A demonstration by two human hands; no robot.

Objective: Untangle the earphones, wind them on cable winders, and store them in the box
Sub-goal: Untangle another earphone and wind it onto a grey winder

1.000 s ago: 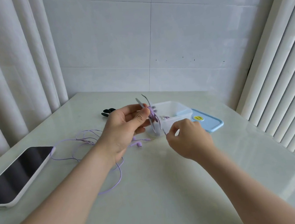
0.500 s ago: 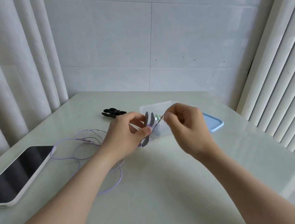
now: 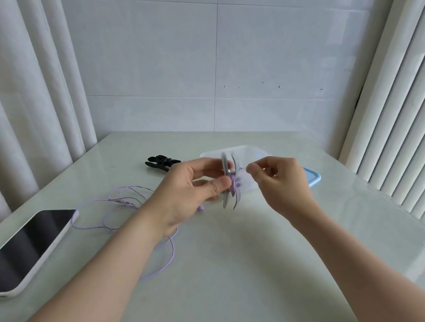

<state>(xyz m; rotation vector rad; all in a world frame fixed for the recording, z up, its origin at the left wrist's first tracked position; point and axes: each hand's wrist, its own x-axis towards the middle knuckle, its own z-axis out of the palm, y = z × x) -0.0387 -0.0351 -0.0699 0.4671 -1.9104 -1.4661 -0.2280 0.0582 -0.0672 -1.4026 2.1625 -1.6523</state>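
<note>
Pulled right hand (image 3: 280,182) out from winder (image 3: 224,159), pinching purple cord (image 3: 233,189). Clamped on winder with left fingers (image 3: 218,185). Winding step; next, loop cord round beside left fingers.

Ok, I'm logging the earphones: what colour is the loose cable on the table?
Pale purple; the earphone cable shows best in the head view.

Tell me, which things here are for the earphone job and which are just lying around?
For the job: purple earphones, pinched by the right hand; grey cable winder, held by the left hand; black cable winder; clear box; blue lid.

Just lying about: phone.
</note>
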